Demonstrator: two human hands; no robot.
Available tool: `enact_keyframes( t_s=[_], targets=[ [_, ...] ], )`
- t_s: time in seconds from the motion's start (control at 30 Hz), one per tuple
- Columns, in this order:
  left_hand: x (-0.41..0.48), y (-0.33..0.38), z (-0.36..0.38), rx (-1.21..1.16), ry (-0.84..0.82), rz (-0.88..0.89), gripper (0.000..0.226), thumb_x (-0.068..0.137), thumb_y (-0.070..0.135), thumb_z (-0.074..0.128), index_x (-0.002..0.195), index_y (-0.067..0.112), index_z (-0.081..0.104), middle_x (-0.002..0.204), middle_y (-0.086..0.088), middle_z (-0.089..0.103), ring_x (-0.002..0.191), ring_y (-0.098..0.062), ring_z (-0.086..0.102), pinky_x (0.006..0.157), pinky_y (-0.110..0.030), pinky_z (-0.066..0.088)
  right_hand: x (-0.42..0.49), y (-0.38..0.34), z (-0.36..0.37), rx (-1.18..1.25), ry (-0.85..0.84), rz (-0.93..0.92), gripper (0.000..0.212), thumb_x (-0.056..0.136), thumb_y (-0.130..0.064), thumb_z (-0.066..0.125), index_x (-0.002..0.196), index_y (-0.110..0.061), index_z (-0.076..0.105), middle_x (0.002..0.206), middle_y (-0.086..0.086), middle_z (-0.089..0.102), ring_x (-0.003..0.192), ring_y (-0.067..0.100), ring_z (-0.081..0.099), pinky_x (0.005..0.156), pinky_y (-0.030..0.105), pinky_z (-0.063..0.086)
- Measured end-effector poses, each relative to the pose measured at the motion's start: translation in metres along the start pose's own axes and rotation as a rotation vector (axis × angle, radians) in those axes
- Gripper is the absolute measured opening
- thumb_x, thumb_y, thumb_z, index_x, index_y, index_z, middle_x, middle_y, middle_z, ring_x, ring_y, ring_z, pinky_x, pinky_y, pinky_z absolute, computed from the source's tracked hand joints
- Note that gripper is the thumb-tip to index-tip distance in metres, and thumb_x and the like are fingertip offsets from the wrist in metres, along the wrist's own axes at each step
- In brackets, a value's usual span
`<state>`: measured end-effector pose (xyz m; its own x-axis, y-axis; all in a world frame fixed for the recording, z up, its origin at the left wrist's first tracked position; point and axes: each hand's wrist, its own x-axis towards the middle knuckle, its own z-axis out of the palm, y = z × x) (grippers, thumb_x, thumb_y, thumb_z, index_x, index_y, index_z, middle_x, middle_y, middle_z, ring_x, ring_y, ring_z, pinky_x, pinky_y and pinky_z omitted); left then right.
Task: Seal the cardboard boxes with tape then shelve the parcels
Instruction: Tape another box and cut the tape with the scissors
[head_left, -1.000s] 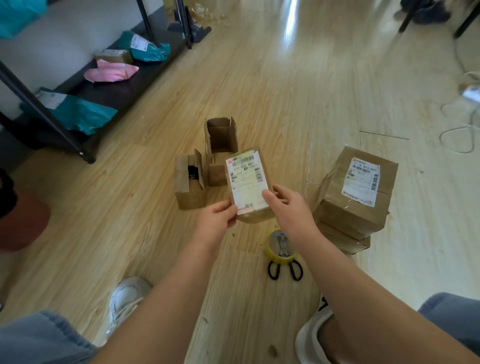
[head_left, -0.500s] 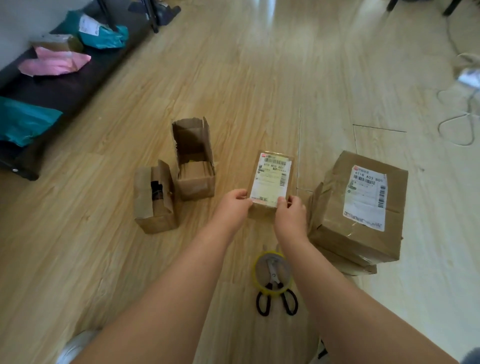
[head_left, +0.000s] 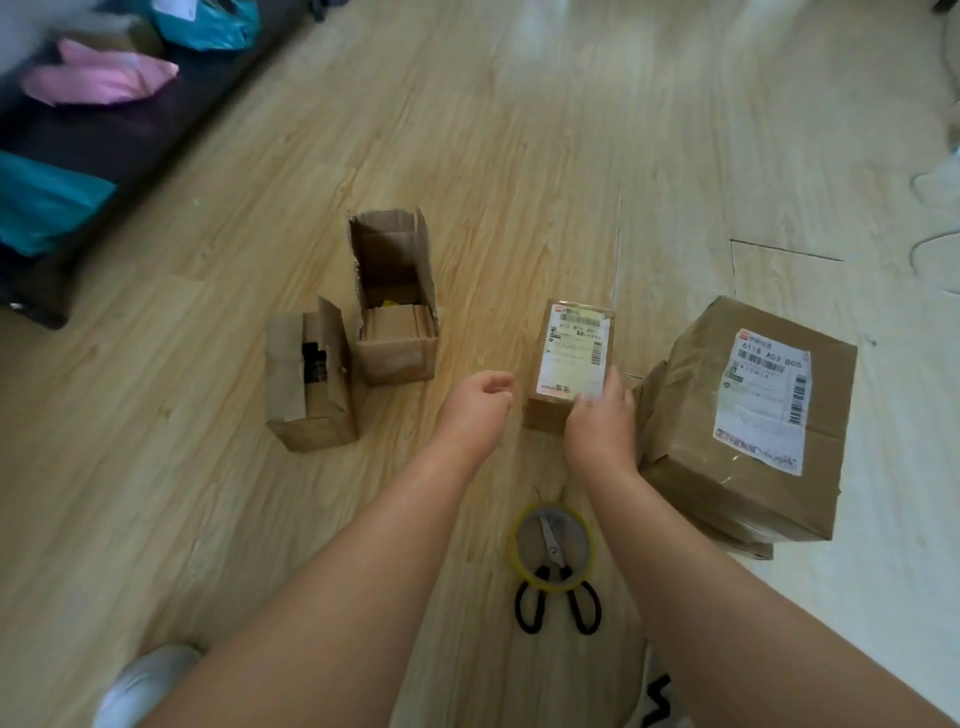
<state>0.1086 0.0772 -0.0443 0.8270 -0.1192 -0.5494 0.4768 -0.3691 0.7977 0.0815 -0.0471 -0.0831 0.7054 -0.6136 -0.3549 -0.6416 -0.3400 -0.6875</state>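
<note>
Two hands, one small box (head_left: 571, 358): what is the step? — DESK

Steadying it on the floor (head_left: 519, 130), it seems, ready for tape. The right grip (head_left: 602, 421) holds the box's six o'clock end, fingers curled over the label's near edge; the thumb is hidden. The left grip (head_left: 475, 410) hovers at the box's nine o'clock, loosely curled, holding nothing, not touching it. — PHOTOGRAPHER

How to do it well? — DESK

Pin the box with the right, and send the free left to the tape roll (head_left: 514, 545) at six o'clock, where the scissors (head_left: 551, 543) lie across it. Run the strip down the seam and press it flat, leaving the barcode bare. Whether this box is already sealed, I cannot tell. — PHOTOGRAPHER

And the rest? — DESK

A tall open box (head_left: 397, 353) and a low open box (head_left: 306, 410) wait at ten and nine o'clock, flaps up. A big parcel (head_left: 737, 415) stands just beside the small box at three o'clock. The shelf (head_left: 104, 140) lies well apart at ten o'clock. Both forearms reach forward, the right wrist bent down. — PHOTOGRAPHER
</note>
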Motion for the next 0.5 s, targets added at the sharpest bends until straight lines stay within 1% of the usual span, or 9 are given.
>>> enact_keyframes(
  t_s=[0.07, 0.13, 0.2, 0.3, 0.33, 0.37, 0.4, 0.43, 0.5],
  targets=[
    [-0.016, 0.001, -0.017, -0.027, 0.116, 0.071, 0.033, 0.094, 0.000, 0.046, 0.110, 0.018, 0.067, 0.109, 0.003, 0.067, 0.101, -0.013, 0.062, 0.084, -0.029, 0.052, -0.013, -0.011, -0.002, -0.083, -0.002, -0.142, 0.056, 0.105, -0.016, 0.040, 0.159, -0.019, 0.022, 0.163, 0.003, 0.023, 0.148, 0.023, 0.024, 0.119, 0.043, 0.027],
    [-0.035, -0.002, -0.046, -0.036, 0.275, 0.132, 0.030, 0.092, -0.003, 0.047, 0.092, 0.018, 0.068, 0.094, 0.005, 0.067, 0.090, -0.008, 0.062, 0.079, -0.027, 0.053, -0.032, -0.027, 0.001, -0.104, -0.029, -0.265, 0.054, 0.106, -0.020, 0.041, 0.157, -0.020, 0.025, 0.163, 0.000, 0.024, 0.151, 0.018, 0.018, 0.121, 0.039, 0.022],
    [-0.048, -0.009, -0.074, -0.037, 0.426, 0.157, 0.030, 0.092, -0.003, 0.048, 0.084, 0.018, 0.067, 0.087, 0.004, 0.065, 0.085, -0.009, 0.061, 0.075, -0.026, 0.052, -0.049, -0.043, 0.006, -0.046, -0.078, -0.321, 0.050, 0.106, -0.022, 0.044, 0.154, -0.021, 0.032, 0.158, -0.001, 0.034, 0.148, 0.017, 0.027, 0.119, 0.038, 0.027],
    [-0.056, -0.023, -0.117, -0.104, 0.632, 0.117, 0.033, 0.088, -0.006, 0.047, 0.079, 0.020, 0.066, 0.084, 0.002, 0.065, 0.082, -0.015, 0.061, 0.069, -0.028, 0.049, -0.072, -0.064, 0.021, 0.031, -0.217, -0.339, 0.043, 0.105, -0.027, 0.048, 0.148, -0.025, 0.042, 0.145, -0.002, 0.050, 0.134, 0.017, 0.047, 0.109, 0.041, 0.044],
    [-0.056, -0.029, -0.133, -0.099, 0.688, 0.091, 0.033, 0.087, -0.006, 0.047, 0.079, 0.021, 0.065, 0.083, 0.003, 0.064, 0.083, -0.017, 0.060, 0.069, -0.029, 0.048, -0.081, -0.072, 0.027, 0.038, -0.273, -0.335, 0.041, 0.105, -0.030, 0.048, 0.146, -0.025, 0.044, 0.141, -0.002, 0.054, 0.130, 0.016, 0.051, 0.106, 0.039, 0.046],
    [-0.054, -0.034, -0.146, -0.077, 0.718, 0.061, 0.032, 0.087, -0.004, 0.047, 0.082, 0.021, 0.066, 0.085, 0.003, 0.064, 0.086, -0.019, 0.060, 0.072, -0.030, 0.048, -0.087, -0.080, 0.034, 0.041, -0.329, -0.328, 0.040, 0.105, -0.031, 0.048, 0.145, -0.025, 0.046, 0.139, -0.002, 0.056, 0.125, 0.014, 0.053, 0.102, 0.036, 0.047],
    [-0.049, -0.038, -0.157, -0.035, 0.721, 0.029, 0.028, 0.087, -0.002, 0.049, 0.089, 0.019, 0.067, 0.090, 0.002, 0.066, 0.091, -0.021, 0.061, 0.076, -0.031, 0.048, -0.092, -0.087, 0.040, 0.043, -0.391, -0.314, 0.041, 0.105, -0.033, 0.047, 0.145, -0.024, 0.045, 0.138, -0.001, 0.056, 0.122, 0.013, 0.053, 0.098, 0.031, 0.045],
    [-0.043, -0.042, -0.166, 0.022, 0.704, -0.001, 0.026, 0.090, 0.002, 0.051, 0.099, 0.018, 0.068, 0.100, 0.001, 0.067, 0.097, -0.022, 0.061, 0.079, -0.032, 0.047, -0.097, -0.094, 0.047, 0.041, -0.457, -0.297, 0.043, 0.105, -0.034, 0.047, 0.147, -0.022, 0.044, 0.139, -0.001, 0.056, 0.122, 0.013, 0.053, 0.095, 0.028, 0.044],
    [-0.029, -0.050, -0.181, 0.157, 0.628, -0.049, 0.029, 0.095, 0.010, 0.052, 0.121, 0.019, 0.064, 0.123, -0.002, 0.064, 0.108, -0.023, 0.060, 0.081, -0.029, 0.043, -0.102, -0.108, 0.069, -0.016, -0.568, -0.270, 0.051, 0.105, -0.039, 0.046, 0.152, -0.020, 0.038, 0.144, 0.001, 0.053, 0.130, 0.018, 0.051, 0.099, 0.030, 0.042]
  ],
)
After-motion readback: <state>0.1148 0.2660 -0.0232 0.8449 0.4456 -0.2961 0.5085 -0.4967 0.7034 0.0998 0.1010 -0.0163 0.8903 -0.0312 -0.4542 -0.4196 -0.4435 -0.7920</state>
